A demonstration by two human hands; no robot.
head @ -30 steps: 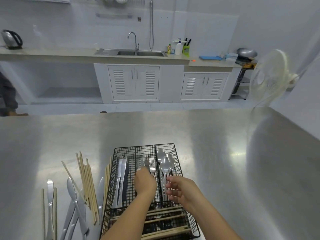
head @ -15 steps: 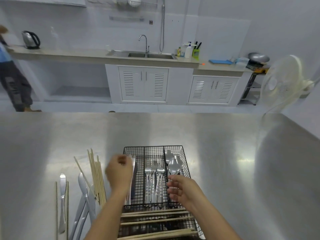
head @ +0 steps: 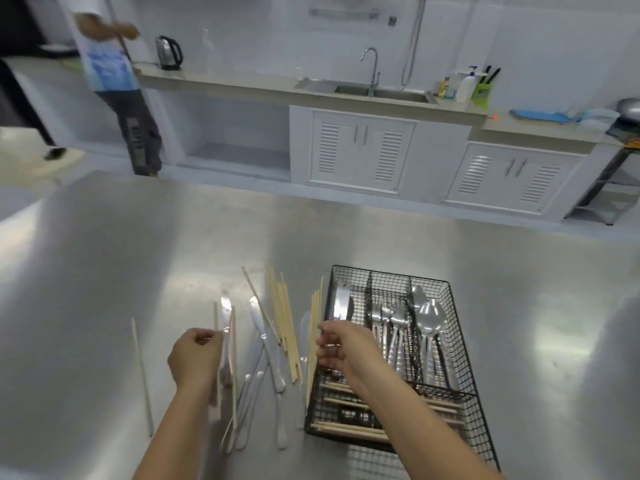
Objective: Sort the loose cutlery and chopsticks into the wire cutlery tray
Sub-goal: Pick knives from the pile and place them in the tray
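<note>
Loose cutlery (head: 266, 344) and chopsticks (head: 282, 317) are spread on the bench (head: 104, 271), left of the wire cutlery tray (head: 446, 296). Left hand (head: 195, 358) is curled over a knife (head: 225, 327); contact cannot be told. Right hand (head: 341, 348) is half-closed at the tray's left edge; contents cannot be told. Steel is judged stiff, slippery: best pinched mid-handle.

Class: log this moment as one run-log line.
left hand: at loose knife | right hand: over wire tray edge | chopsticks: unsorted
</note>
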